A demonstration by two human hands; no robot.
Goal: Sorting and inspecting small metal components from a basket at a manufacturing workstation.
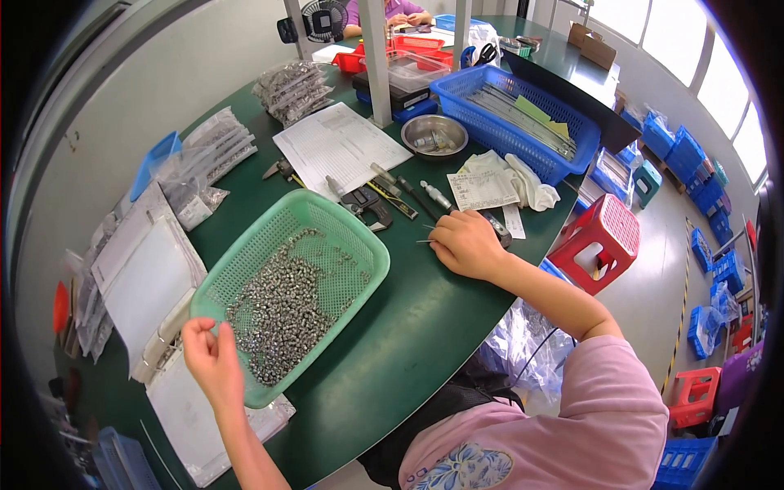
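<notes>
A light green mesh plastic basket lies at a slant on the table, holding a heap of small shiny metal parts. At the basket's near left edge is my left hand, its thumb and curled fingers closed about the rim. To the right, my right hand rests low over the tabletop with bent fingers. Two thin metal prongs, like those of tweezers, stick out from its fingertips; the rest is hidden in the hand. Beyond that hand lie a micrometer and a dark-handled gauge.
An open ring binder lies left of the basket. Behind are paper sheets, a caliper, bagged parts, a steel bowl and a blue basket. A red stool stands at the right. Another person's hands show at the far end.
</notes>
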